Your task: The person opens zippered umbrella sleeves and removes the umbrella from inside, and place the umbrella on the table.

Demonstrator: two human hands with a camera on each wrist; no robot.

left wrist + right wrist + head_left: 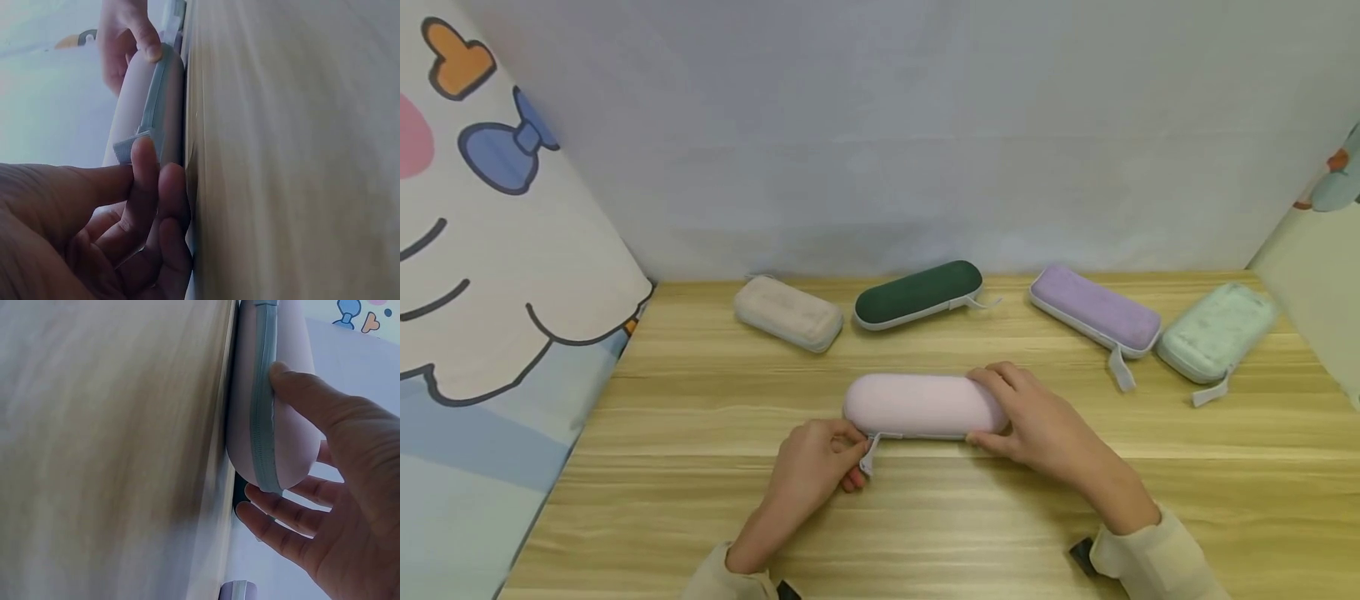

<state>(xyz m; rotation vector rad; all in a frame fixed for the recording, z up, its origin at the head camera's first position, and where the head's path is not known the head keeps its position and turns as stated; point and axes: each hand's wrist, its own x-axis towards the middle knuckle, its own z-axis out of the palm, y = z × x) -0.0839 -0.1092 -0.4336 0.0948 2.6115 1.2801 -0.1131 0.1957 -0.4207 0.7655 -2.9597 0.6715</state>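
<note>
Head view: left grip pinches the tab of the rounded, pale pink case the right grip clasps.

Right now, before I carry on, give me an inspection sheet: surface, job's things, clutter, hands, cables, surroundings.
Surface: wood-grain tabletop.
Job's things: pale pink case lying lengthwise; pull tab near its left end.
Clutter: beige case, dark green case, purple case and mint case, all farther back.
Hands: left hand pinches the pull tab; right hand grips the pink case's right end.
Cables: nothing seen.
Surroundings: pale backdrop behind; cartoon-print panel at left.
</note>
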